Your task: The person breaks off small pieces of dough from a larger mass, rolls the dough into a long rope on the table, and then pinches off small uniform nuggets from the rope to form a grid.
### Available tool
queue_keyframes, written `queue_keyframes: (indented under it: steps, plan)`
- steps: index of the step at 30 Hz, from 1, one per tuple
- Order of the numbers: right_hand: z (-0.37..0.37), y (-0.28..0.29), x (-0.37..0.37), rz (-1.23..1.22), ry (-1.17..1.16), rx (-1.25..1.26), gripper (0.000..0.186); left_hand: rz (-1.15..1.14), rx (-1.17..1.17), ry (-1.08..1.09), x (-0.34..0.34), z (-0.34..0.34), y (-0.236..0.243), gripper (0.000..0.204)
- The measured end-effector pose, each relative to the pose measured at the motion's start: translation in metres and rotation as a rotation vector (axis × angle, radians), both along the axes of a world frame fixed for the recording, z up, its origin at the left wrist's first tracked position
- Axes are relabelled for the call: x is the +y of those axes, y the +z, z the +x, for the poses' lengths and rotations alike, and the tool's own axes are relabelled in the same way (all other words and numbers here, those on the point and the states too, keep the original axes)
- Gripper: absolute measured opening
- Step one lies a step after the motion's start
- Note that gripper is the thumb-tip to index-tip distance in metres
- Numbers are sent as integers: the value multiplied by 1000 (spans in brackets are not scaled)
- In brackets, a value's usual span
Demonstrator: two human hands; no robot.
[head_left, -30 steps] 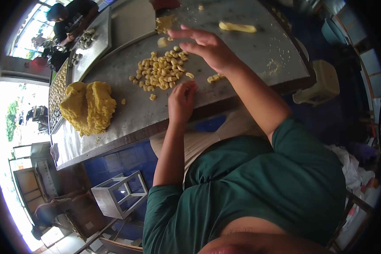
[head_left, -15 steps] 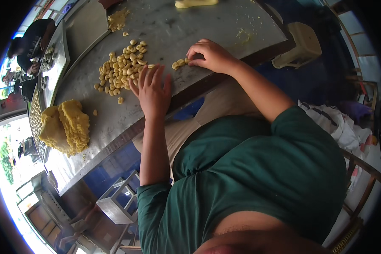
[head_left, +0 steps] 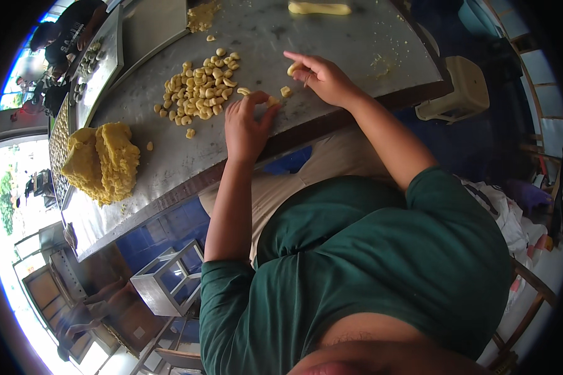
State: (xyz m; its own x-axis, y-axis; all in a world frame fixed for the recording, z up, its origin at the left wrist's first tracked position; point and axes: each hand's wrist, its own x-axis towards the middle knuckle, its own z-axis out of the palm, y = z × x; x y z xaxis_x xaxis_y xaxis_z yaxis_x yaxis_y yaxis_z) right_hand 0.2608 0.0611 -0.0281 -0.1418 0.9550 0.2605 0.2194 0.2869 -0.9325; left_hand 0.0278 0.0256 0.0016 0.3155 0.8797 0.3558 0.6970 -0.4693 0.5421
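Observation:
My left hand (head_left: 249,127) is over the near part of the metal table, its thumb and fingers pinched on a small piece of yellow dough. To its right, my right hand (head_left: 324,80) has another small dough piece (head_left: 292,69) between thumb and fingers, the index finger stretched out. A loose dough lump (head_left: 286,92) lies on the table between the hands. Just left of my left hand is a curved dough piece (head_left: 244,91), beside a heap of small rounded dough pieces (head_left: 200,90). Farther left sits a large yellow dough mass (head_left: 103,164).
A dough roll (head_left: 319,8) lies at the table's far side. Crumbly dough (head_left: 203,17) is near a metal tray (head_left: 153,28). A beige plastic stool (head_left: 460,90) stands beyond the right edge. Another person (head_left: 75,28) is at the far left, by trays.
My left hand has moved right, away from the heap, and closed on a dough piece. My right hand has lifted and turned with a piece. The short row of pieces between them has broken up.

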Motion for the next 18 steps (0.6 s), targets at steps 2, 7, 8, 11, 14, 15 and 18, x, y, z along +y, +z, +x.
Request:
queue_keyframes:
  steps: [2, 7, 8, 11, 14, 15, 18]
  plan:
    - [5, 2, 2, -4, 16, -38, 31, -62, -183, 43, -3, -5, 0, 23]
    - [5, -5, 4, -19, 52, 25, 33, -99, -264, -23, -11, -17, -9, 17]
    - [6, -7, 4, -22, 20, 0, 30, -133, -272, -29, -12, -16, -8, 16]
    - [9, -7, 9, -112, -47, 121, 24, -123, -239, -7, -8, -16, -4, 20]
    - [6, -3, 12, -189, -102, 273, 20, -169, -381, 48, -8, -10, 0, 26]
    - [6, -2, 12, -175, -122, 274, 19, -166, -384, 45, -9, -11, 2, 26]
    - [13, 2, 14, -362, -70, 189, 24, -285, -420, 31, -8, -12, 8, 30]
